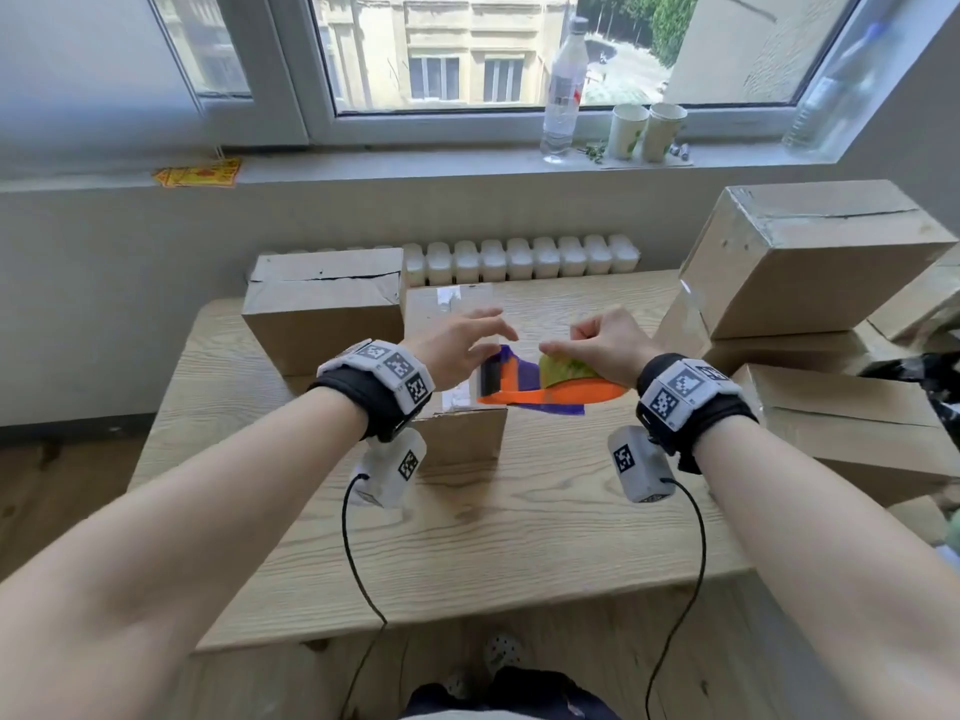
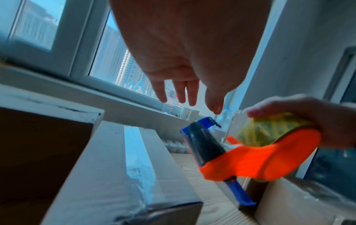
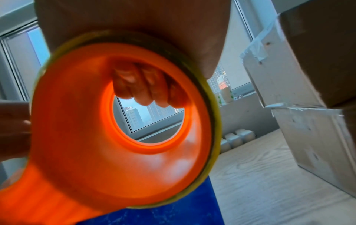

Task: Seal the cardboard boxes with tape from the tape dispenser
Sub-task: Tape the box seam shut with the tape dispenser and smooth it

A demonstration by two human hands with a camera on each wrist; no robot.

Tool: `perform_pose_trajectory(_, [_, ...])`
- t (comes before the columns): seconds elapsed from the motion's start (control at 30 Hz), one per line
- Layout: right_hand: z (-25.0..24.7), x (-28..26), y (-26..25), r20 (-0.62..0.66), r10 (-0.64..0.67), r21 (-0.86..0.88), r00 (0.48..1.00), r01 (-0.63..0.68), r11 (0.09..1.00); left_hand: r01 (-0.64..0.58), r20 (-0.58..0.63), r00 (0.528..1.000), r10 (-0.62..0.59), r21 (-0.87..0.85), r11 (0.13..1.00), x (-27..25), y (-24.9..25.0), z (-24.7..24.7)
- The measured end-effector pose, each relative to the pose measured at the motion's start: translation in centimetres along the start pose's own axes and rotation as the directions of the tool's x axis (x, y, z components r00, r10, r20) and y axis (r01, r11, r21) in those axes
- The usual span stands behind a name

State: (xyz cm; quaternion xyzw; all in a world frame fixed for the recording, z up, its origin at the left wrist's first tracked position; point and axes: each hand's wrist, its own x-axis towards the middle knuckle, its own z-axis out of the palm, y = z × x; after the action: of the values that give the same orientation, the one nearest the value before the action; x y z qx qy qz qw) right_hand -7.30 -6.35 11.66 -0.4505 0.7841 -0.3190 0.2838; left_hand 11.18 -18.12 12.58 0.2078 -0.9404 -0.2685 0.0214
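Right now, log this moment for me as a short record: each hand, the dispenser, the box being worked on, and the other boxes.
left hand: open, fingers spread above the centre box, holding nothing
right hand: grip curled round the tape roll, fingertips through the core
tape dispenser: orange and blue, held in the air beside the centre box
centre box: clear tape strip already along its top seam
other boxes: one at back left, a stack at right
table: light wood

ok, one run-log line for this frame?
right hand: grips tape dispenser by its roll | left hand: open, above taped box | dispenser: off the box, in the air
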Motion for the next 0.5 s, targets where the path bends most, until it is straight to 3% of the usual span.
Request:
perform_pose_trajectory(0.3, [-0.1,0.4,-1.9,-0.001,-0.098,-0.106,0.995,0.097,0.99,-0.009,0.05,0.999,0.008,0.01,1.0,-0.2,0.2,-0.3])
perform_pose_trajectory(0.5, [0.0,0.7,-2.1,0.014,-0.066,-0.377,0.998,0.067,0.924,-0.012,-0.015,1.0,0.011,-0.038,0.999,0.0,0.4,-0.6])
